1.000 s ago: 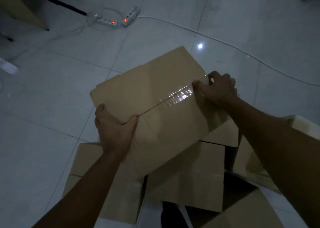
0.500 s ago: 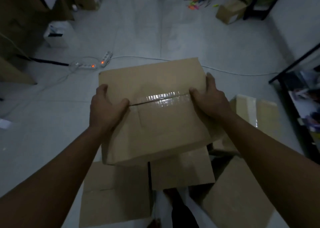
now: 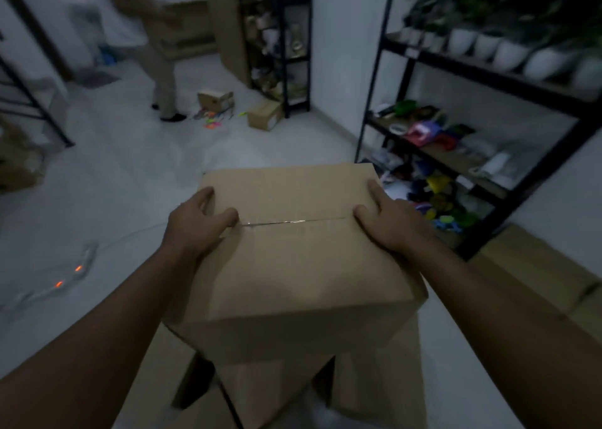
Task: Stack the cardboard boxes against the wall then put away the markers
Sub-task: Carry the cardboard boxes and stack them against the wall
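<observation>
Both hands clamp one cardboard box (image 3: 293, 259) from its sides: the left hand (image 3: 195, 226) wraps the box's nine o'clock edge, thumb lying on the top face, and the right hand (image 3: 391, 226) presses the three o'clock edge the same way. The box sits at the centre of the view, held above the floor. Its top is smooth matte brown board, rectangular, with a glossy strip of clear tape (image 3: 293, 222) running along the flap seam between the two thumbs. Beneath it, at six o'clock, more flattened and open cardboard boxes (image 3: 374, 379) lie overlapping on the pale tiled floor (image 3: 114, 184). At twelve o'clock, far off, bright markers (image 3: 211, 119) are scattered on the floor beside two small cartons. At two o'clock stands a black metal shelf (image 3: 472, 70) with wooden boards.
</observation>
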